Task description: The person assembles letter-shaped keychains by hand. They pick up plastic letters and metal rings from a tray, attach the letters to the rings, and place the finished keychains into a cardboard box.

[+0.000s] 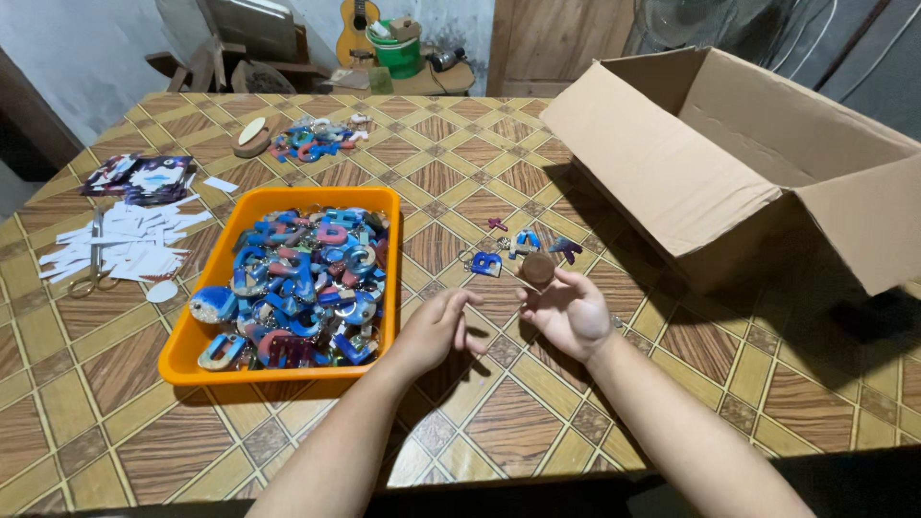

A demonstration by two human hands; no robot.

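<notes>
**A small brown disc pinched at the fingertips above a tiled table**

A small round brown disc [538, 268] is pinched at its edge between the thumb and fingertips of the right hand [570, 312], which is raised palm-up just above the table [499, 422]. The left hand [436, 329] is held just beside it, fingers loosely curled and nothing gripped. The disc is judged to be light, stiff and smooth, so it may slip; a pinch across its rim, as seen here, is judged the surest hold. What it is made of cannot be told.

Just beyond the fingertips, a few loose letter-shaped keychains [508, 248] in blue, pink and purple are scattered on the patterned tabletop. To the left, an orange tray [187, 350] is heaped with many more such letters. Farther left, white paper strips [134, 235] and a pair of scissors [95, 264] are laid out. A large open cardboard box [729, 163] is tipped on its side at the right. A second small pile of letters [312, 141] is seen at the far edge
</notes>
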